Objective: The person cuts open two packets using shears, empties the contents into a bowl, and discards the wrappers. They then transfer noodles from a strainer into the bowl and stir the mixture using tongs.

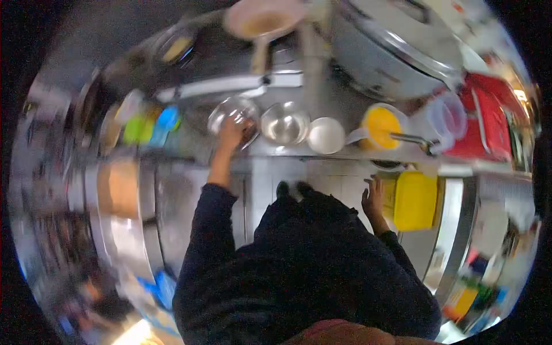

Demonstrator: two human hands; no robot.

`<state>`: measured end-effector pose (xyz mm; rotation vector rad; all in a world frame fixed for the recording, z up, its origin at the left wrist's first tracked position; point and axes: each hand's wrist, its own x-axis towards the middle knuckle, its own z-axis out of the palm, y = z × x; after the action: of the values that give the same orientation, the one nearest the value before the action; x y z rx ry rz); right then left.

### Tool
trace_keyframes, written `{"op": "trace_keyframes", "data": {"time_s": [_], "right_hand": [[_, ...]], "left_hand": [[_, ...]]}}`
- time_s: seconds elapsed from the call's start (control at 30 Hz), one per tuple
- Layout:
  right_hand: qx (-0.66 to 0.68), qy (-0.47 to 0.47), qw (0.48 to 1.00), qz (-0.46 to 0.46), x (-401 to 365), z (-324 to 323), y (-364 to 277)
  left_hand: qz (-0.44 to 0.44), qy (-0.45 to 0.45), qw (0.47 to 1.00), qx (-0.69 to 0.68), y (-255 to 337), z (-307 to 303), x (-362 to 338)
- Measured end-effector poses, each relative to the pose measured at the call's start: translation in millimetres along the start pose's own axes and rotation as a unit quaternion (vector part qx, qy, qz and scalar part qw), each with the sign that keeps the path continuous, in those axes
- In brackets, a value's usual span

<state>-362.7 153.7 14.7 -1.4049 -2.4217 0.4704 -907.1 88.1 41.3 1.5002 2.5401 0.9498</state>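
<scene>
I find the left bowl (219,112) at the near edge of the desk (194,133). My left hand (231,134) is at this bowl; blur hides its fingers, so I cannot tell their spread or any grip. Just right of it sit the steel bowl (285,123), then the white bowl (326,136). My right hand (374,196) hangs below desk level near the yellow bin (416,201); its fingers' state I cannot tell.
</scene>
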Motion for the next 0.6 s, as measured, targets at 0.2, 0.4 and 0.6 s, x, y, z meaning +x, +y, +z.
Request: {"op": "trace_keyframes", "data": {"time_s": [0.2, 0.4, 0.6], "right_hand": [[-0.023, 0.118, 0.964, 0.235, -71, 24, 122], [0.017, 0.182, 0.936, 0.3, 47, -57, 147], [-0.039, 0.361, 0.905, 0.219, 112, -80, 265]], "left_hand": [[0.022, -0.222, 0.955, 0.195, -57, 44, 40], [-0.033, -0.254, 0.931, 0.261, 9, 19, 37], [-0.041, -0.172, 0.94, 0.29, 6, 6, 41]]}}
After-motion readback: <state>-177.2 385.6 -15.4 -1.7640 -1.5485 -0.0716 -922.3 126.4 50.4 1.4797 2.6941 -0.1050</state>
